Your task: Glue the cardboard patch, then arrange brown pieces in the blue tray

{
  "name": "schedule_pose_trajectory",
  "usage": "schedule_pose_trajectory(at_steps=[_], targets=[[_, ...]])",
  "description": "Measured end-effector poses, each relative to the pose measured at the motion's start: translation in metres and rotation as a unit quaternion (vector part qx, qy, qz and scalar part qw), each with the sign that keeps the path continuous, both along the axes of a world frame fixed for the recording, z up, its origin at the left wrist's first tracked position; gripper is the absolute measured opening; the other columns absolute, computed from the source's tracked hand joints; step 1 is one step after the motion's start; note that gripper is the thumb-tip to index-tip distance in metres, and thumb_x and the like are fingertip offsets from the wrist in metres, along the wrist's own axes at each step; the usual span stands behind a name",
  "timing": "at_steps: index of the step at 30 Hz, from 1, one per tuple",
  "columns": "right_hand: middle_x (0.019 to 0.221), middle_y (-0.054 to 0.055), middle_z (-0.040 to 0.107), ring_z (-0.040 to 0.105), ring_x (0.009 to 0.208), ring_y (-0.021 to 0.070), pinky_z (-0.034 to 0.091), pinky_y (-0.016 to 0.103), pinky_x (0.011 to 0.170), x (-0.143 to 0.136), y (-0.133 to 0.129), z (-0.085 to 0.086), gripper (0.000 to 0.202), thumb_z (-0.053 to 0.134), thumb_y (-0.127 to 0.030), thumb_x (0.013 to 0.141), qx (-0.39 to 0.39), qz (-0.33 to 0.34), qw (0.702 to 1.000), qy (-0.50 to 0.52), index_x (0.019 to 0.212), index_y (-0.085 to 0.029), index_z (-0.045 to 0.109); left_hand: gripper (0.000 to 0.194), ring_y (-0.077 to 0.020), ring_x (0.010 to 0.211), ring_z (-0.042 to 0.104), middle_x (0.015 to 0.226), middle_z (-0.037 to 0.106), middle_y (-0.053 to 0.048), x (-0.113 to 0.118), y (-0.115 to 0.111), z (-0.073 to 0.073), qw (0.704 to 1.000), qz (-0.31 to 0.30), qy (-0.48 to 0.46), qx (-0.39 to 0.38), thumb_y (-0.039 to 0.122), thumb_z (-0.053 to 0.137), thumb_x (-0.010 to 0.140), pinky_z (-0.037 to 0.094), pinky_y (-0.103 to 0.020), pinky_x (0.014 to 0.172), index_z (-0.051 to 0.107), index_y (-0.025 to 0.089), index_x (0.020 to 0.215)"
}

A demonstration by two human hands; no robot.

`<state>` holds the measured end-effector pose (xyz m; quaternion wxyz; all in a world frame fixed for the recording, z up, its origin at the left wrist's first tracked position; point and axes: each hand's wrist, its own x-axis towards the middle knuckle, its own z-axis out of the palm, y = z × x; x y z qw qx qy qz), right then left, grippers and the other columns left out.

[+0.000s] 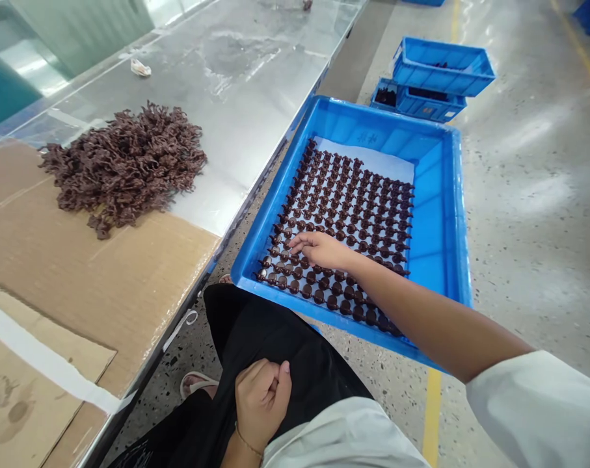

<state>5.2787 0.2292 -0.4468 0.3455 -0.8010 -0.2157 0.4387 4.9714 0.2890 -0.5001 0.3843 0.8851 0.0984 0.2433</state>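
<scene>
My right hand (319,250) reaches over a large blue plastic crate (436,227). Its fingers are drawn together, fingertips down at the left part of the rows; whatever they pinch, if anything, is too small to make out. Beneath it, small dark brown round-ended pieces (346,307) lie in neat rows on a white sheet (397,168) in the crate. My left hand (263,396) rests closed on my lap, thumb against the curled fingers, and its inside is hidden. To the left, a heap of similar-coloured dark brown pieces (129,162) sits on the table, partly on cardboard.
The metal table (236,84) runs along the left, with cardboard (143,273) over its near part. A small whitish scrap (140,68) lies behind the heap. Smaller blue crates (443,71) are stacked on the speckled floor beyond the large one.
</scene>
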Motion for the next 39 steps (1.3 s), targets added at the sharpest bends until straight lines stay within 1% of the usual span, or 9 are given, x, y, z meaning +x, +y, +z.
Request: schedule_pose_trajectory(at_steps=[6,12,15,21,26,30,35,39], targets=[[0.125,0.006,0.075,0.059,0.063,0.0107,0.048,0.023,0.062,0.000,0.005,-0.006,0.039,0.048,-0.002,0.088,-0.002,0.028,0.999,-0.043,0.117,-0.017,0.069,0.037,-0.0080,0.052,0.038,0.057,0.037,0.007,-0.001,0.000,-0.001,1.000,0.001,0.000,-0.004,0.002,0.059,0.092,0.035,-0.025,0.054,0.037,0.021,0.068],[0.123,0.006,0.075,0.059,0.066,0.0129,0.048,0.025,0.063,-0.001,0.007,-0.005,0.042,0.049,-0.003,0.086,-0.011,0.027,0.998,-0.047,0.119,-0.017,0.071,0.037,-0.0078,0.052,0.038,0.058,0.036,0.007,0.000,0.000,0.000,1.000,0.001,-0.004,-0.011,0.002,0.058,0.093,0.035,-0.025,0.054,0.037,0.021,0.070],[0.122,0.006,0.076,0.059,0.066,0.0130,0.048,0.025,0.063,0.001,0.001,-0.008,0.041,0.049,-0.003,0.084,-0.002,0.020,0.999,-0.042,0.116,-0.018,0.070,0.037,-0.0078,0.052,0.038,0.058,0.035,0.007,0.001,0.000,0.001,1.000,0.001,-0.005,-0.010,0.001,0.059,0.092,0.034,-0.026,0.054,0.037,0.021,0.070],[0.107,0.004,0.079,0.054,0.063,0.0120,0.044,0.023,0.059,0.003,-0.016,-0.015,0.032,0.047,-0.002,0.083,-0.023,-0.017,0.999,-0.046,0.101,-0.016,0.068,0.036,-0.0075,0.052,0.039,0.059,0.036,0.007,-0.001,0.000,0.000,1.000,0.004,-0.001,-0.015,0.002,0.059,0.093,0.034,-0.025,0.054,0.039,0.021,0.070],[0.106,0.004,0.078,0.053,0.059,0.0102,0.043,0.023,0.059,0.001,-0.020,-0.020,0.035,0.046,0.001,0.081,-0.030,-0.016,0.999,-0.041,0.101,-0.016,0.068,0.036,-0.0077,0.053,0.038,0.059,0.036,0.007,-0.003,0.000,-0.001,1.000,-0.003,0.002,-0.021,0.002,0.060,0.092,0.034,-0.025,0.054,0.039,0.021,0.070],[0.108,0.003,0.078,0.053,0.060,0.0108,0.044,0.024,0.060,0.003,-0.023,-0.018,0.035,0.047,0.000,0.081,-0.028,-0.020,0.998,-0.045,0.102,-0.017,0.069,0.036,-0.0075,0.054,0.038,0.060,0.035,0.007,-0.003,0.000,-0.002,1.000,-0.004,0.003,-0.020,0.002,0.061,0.092,0.034,-0.025,0.055,0.039,0.021,0.070],[0.108,0.003,0.078,0.050,0.058,0.0113,0.041,0.025,0.057,0.007,-0.043,-0.008,0.034,0.047,-0.002,0.084,-0.055,-0.041,0.996,-0.050,0.104,-0.018,0.070,0.036,-0.0073,0.053,0.037,0.059,0.035,0.008,-0.004,0.000,-0.001,1.000,-0.005,0.000,-0.014,0.001,0.062,0.091,0.035,-0.024,0.055,0.041,0.021,0.069],[0.104,0.002,0.079,0.052,0.060,0.0122,0.043,0.026,0.059,0.007,-0.067,-0.010,0.032,0.046,-0.003,0.084,-0.070,-0.051,0.995,-0.051,0.100,-0.018,0.069,0.036,-0.0075,0.053,0.037,0.059,0.036,0.007,-0.004,0.000,-0.001,1.000,-0.006,0.005,-0.009,0.003,0.062,0.092,0.034,-0.025,0.054,0.041,0.021,0.069]])
